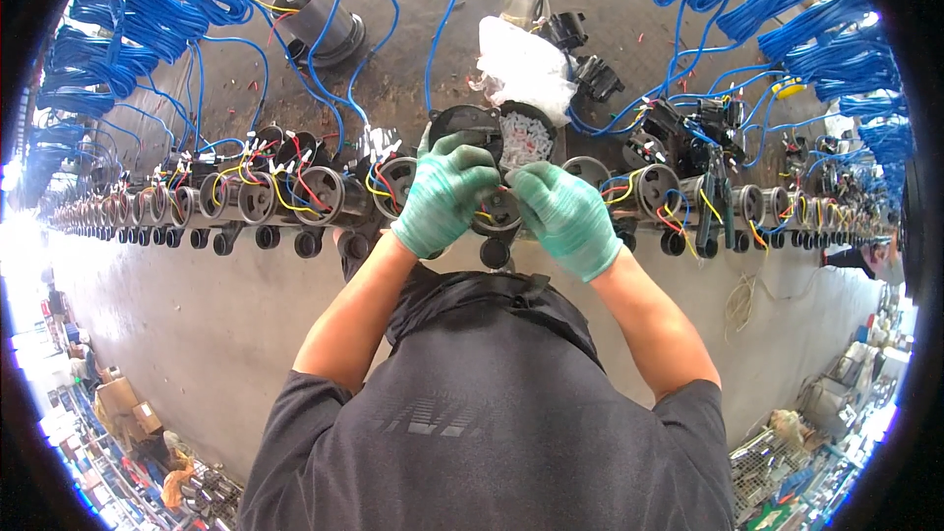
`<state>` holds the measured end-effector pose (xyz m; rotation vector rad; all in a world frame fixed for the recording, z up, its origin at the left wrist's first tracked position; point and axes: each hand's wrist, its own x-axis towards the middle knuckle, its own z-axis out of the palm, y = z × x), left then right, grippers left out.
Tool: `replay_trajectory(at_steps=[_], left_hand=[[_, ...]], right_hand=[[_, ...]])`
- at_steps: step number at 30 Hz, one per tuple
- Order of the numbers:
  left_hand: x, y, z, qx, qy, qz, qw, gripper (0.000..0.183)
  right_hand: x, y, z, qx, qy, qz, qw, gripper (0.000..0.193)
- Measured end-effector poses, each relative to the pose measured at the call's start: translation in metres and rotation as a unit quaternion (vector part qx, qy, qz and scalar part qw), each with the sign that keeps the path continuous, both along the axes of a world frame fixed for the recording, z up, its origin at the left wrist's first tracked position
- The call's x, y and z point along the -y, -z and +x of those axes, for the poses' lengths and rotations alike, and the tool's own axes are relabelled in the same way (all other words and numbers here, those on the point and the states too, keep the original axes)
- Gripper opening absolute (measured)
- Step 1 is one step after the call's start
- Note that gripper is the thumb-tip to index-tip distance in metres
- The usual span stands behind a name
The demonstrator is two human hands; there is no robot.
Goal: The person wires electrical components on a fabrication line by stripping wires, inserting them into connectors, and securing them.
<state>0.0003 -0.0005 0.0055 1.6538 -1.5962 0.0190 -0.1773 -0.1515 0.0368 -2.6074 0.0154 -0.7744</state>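
Note:
Both my hands wear pale green work gloves and meet over a round metal pump housing (497, 213) at the bench's near edge. My left hand (442, 192) has its fingers curled in, thumb and fingertips toward the housing. Opposite it, my right hand (565, 216) is closed in a pinch. Whatever the fingertips hold is too small or hidden to name; a bit of yellow wire shows below them. Just beyond sit a tub of small white pieces (526, 141) and a round black part (466, 125), partly covered by my left hand.
Similar housings (320, 195) with coloured wires line the bench edge on both sides. Coiled blue cables (147, 15) hang along the far side. A white plastic bag (523, 64), black fittings (596, 77) and a grey cylindrical motor (320, 18) stand on the dark bench (418, 54).

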Motion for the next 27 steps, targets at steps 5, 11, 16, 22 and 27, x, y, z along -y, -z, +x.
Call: replay_trajectory(at_steps=[5, 11, 16, 22, 27], left_hand=[[0.001, 0.004, 0.002, -0.013, 0.007, 0.0, 1.0, 0.03], [0.001, 0.002, 0.0, 0.001, 0.006, 0.01, 1.0, 0.03], [0.001, 0.006, 0.003, 0.015, 0.004, -0.001, 1.0, 0.03], [0.0, 0.006, 0.003, 0.009, 0.002, 0.007, 1.0, 0.031], [0.0, 0.007, 0.001, -0.004, 0.005, 0.007, 1.0, 0.032]], right_hand=[[0.014, -0.003, 0.005, -0.034, -0.05, -0.115, 0.992, 0.02], [-0.005, -0.001, 0.011, -0.044, -0.012, -0.019, 0.999, 0.007], [-0.015, -0.016, 0.005, -0.203, 0.117, 0.68, 0.695, 0.023], [-0.003, -0.005, 0.002, 0.002, 0.019, 0.103, 0.994, 0.021], [0.002, -0.004, 0.005, -0.082, -0.045, 0.014, 0.996, 0.013]])
